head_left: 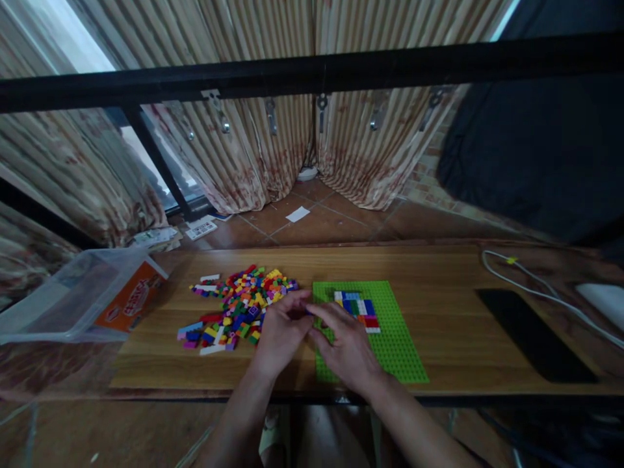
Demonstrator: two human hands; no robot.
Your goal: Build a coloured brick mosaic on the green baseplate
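Note:
My left hand (286,328) and my right hand (344,341) meet with curled fingers above the left edge of a green studded baseplate (400,354). Their fingertips come together around something small and dark that I cannot make out. On the baseplate, partly covered by my right hand, stands a patch of toy building bricks (361,309) in blue, white, red, orange and green. Just left of my left hand spreads a loose pile of mixed coloured bricks (248,302).
The wooden table (448,351) carries a black flat slab (533,335) on the right, near a white cable (546,286). A clear plastic bin (63,292) with an orange label stands at the left. A dark metal bar (273,75) crosses beyond the table, before striped curtains (253,149).

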